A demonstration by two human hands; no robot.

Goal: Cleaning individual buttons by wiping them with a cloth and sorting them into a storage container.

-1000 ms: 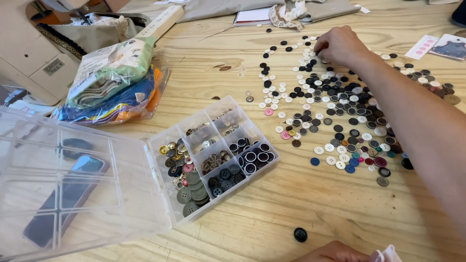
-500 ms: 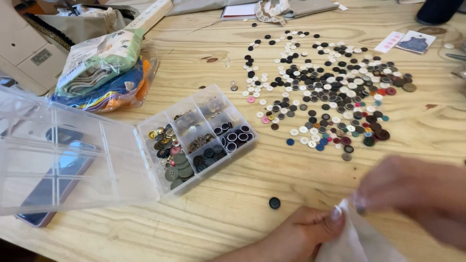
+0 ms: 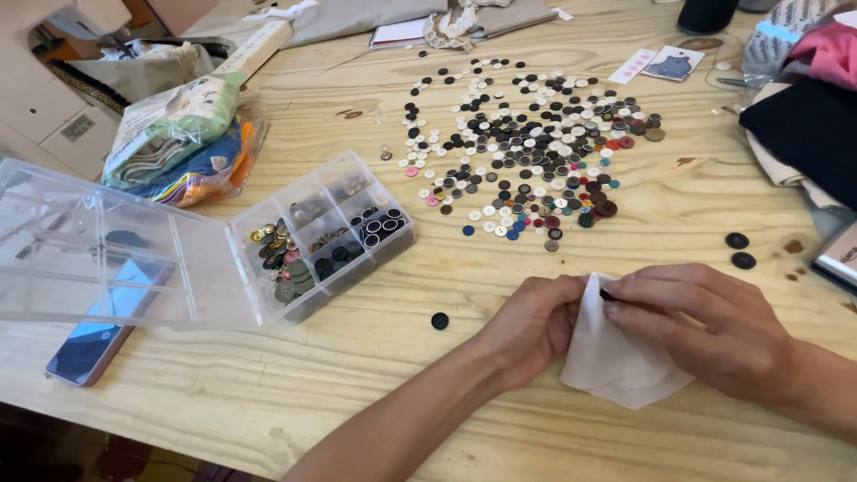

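Both hands low centre-right on the wooden table [image 3: 500, 357], working one white fabric piece [image 3: 611, 361]. Left hand [image 3: 528, 326] pinches the cloth's left edge, fingers curled shut on it. Right hand [image 3: 705, 326] lies over the cloth's right side, thumb and fingertips closed on a small dark button [image 3: 608, 295] at the cloth's top edge; only a sliver of the button shows. Cloth lies flat on the table under both hands, lower corner sticking out below the right hand. One loose black button [image 3: 439, 320] sits just left of the left hand, not touched. Big scatter of mixed buttons [image 3: 527, 143], mostly white, black and grey with some pink, red and blue, lies further up the table, well apart from the hands. Clear compartment box [image 3: 326, 234] with its lid [image 3: 116, 250] open holds sorted buttons, left of centre. A phone [image 3: 94, 335] lies under the lid. Two dark buttons [image 3: 739, 251] sit near the right edge. Bagged fabric [image 3: 183, 138] upper left, folded dark cloth [image 3: 803, 125] upper right.
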